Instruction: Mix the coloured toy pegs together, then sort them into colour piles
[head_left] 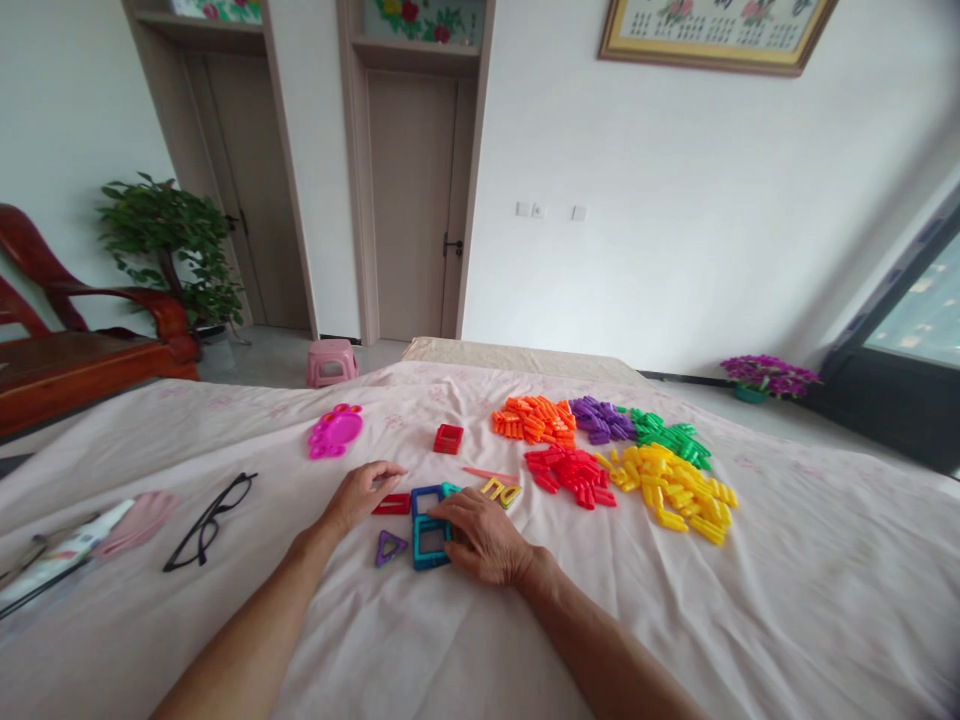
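My left hand [366, 492] hovers just above a red magnetic tile [392, 505], its fingers stretched out to the right and nothing visible in them. With thumb and fingers, my right hand [487, 535] grips the right side of a teal square magnetic tile [429, 560]. Against that tile's far edge lies a blue square tile [427, 492], and part of another teal tile [450, 490] shows beside it. A purple triangle tile [390, 547] lies to the left. Yellow pieces [501, 492] lie beyond my right hand, which hides some of what is under it.
Red square tiles [448, 438] sit farther out, near a pink paw-shaped tray [337, 430]. Piles of orange [534, 418], purple [600, 418], green [671, 437], red [570, 474] and yellow pieces [679, 485] lie right. Black glasses [210, 520] rest left on the cloth [810, 580].
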